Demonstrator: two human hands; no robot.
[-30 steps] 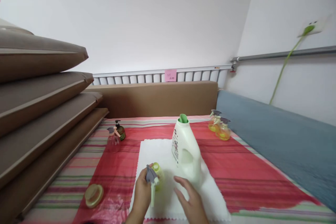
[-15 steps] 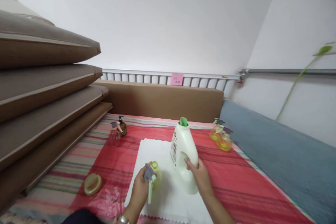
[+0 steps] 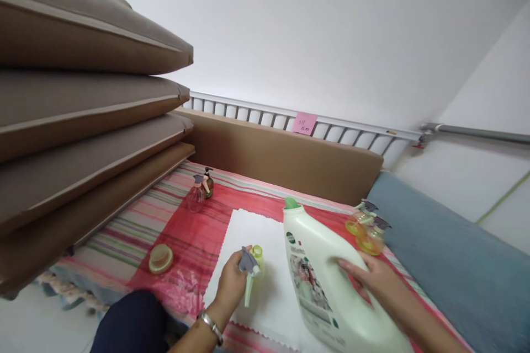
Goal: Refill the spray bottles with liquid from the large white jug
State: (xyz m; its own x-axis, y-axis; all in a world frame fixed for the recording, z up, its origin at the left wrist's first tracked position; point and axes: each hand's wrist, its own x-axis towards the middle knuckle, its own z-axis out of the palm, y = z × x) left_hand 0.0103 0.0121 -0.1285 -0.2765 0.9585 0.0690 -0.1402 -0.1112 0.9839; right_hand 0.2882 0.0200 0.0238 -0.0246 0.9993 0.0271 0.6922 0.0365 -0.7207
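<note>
My right hand (image 3: 371,276) is closed round the handle of a big pale-green detergent jug (image 3: 317,253). The jug leans to the left, its open mouth with a green spout insert (image 3: 291,203) uppermost. My left hand (image 3: 232,281) is closed on a spray head (image 3: 248,266) with a grey top and pale trigger. Right behind the spray head stands a small yellow bottle (image 3: 257,252), its neck uncapped. Whether my left fingers also touch this bottle is hidden. Both hands are over a white cloth (image 3: 269,309).
At the back left stand a pink spray bottle (image 3: 196,198) and a dark pump bottle (image 3: 209,183). Two yellow spray bottles (image 3: 370,240) are at the right. A round lidded container (image 3: 160,258) lies near left. Stacked brown cushions (image 3: 95,96) rise at the left; a blue-grey panel (image 3: 447,248) borders the right.
My right hand has lifted the detergent jug and tipped it to the left, nearer the camera. My left hand still holds the spray head beside the yellow bottle. The view has tilted.
</note>
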